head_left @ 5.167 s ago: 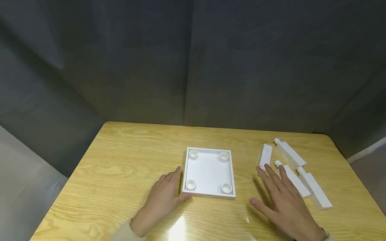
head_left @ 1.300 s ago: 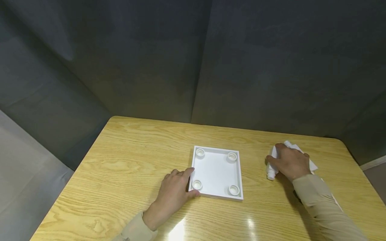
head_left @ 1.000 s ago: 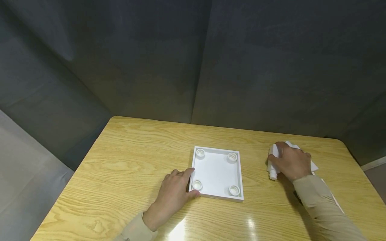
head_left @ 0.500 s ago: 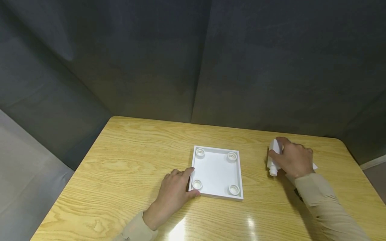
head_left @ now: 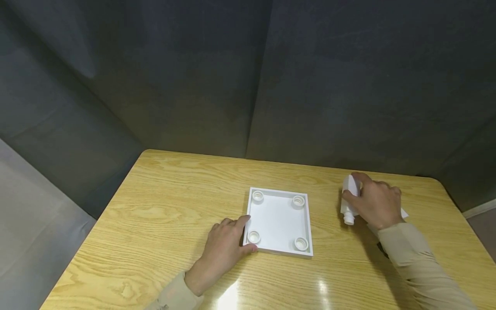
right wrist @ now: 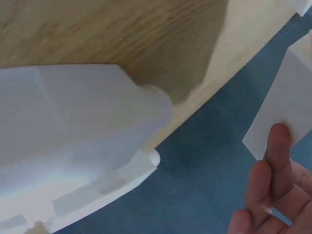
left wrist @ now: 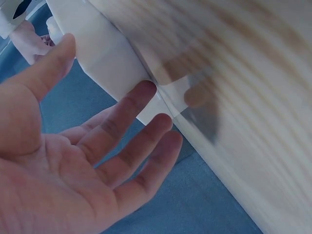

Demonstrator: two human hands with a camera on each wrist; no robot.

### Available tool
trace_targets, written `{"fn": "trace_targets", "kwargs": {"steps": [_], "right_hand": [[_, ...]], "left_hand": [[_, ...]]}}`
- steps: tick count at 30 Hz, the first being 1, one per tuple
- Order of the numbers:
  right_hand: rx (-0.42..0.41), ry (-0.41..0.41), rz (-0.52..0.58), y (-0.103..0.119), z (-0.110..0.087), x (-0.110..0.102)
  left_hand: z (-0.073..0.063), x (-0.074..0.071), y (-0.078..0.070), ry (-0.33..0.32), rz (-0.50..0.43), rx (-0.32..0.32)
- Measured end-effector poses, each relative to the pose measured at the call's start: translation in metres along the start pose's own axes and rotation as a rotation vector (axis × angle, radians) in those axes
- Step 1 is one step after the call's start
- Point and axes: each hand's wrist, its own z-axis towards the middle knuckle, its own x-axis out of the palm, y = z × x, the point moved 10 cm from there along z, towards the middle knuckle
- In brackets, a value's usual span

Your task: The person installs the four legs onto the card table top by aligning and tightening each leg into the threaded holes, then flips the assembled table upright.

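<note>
A white square tabletop (head_left: 278,221) lies underside up on the wooden table, a round threaded socket in each corner. My left hand (head_left: 221,249) touches its near-left corner, thumb along the front edge and index finger at the left side. In the left wrist view, that hand's fingers (left wrist: 119,119) are spread and loosely extended against the tabletop (left wrist: 109,56). To the right, my right hand (head_left: 376,202) grips a white square table leg (head_left: 350,193) between thumb and fingers, its threaded end toward me. In the right wrist view, fingertips press that leg (right wrist: 282,92).
More white table legs (right wrist: 73,117) lie under the right hand and forearm, mostly hidden in the head view, where one end (head_left: 404,214) shows. Dark curtains (head_left: 248,86) stand behind the wooden table's (head_left: 174,193) far edge.
My left hand has come onto the tabletop's corner. My right hand has reached to the table legs and taken hold of one, shifting it slightly toward the back over the last second.
</note>
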Motion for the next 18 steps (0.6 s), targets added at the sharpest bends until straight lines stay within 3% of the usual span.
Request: {"fn": "trace_targets", "kwargs": {"steps": [18], "right_hand": [[-0.046, -0.05, -0.002, 0.025, 0.002, -0.009]], "left_hand": [[0.001, 0.002, 0.001, 0.005, 0.004, -0.015]]}}
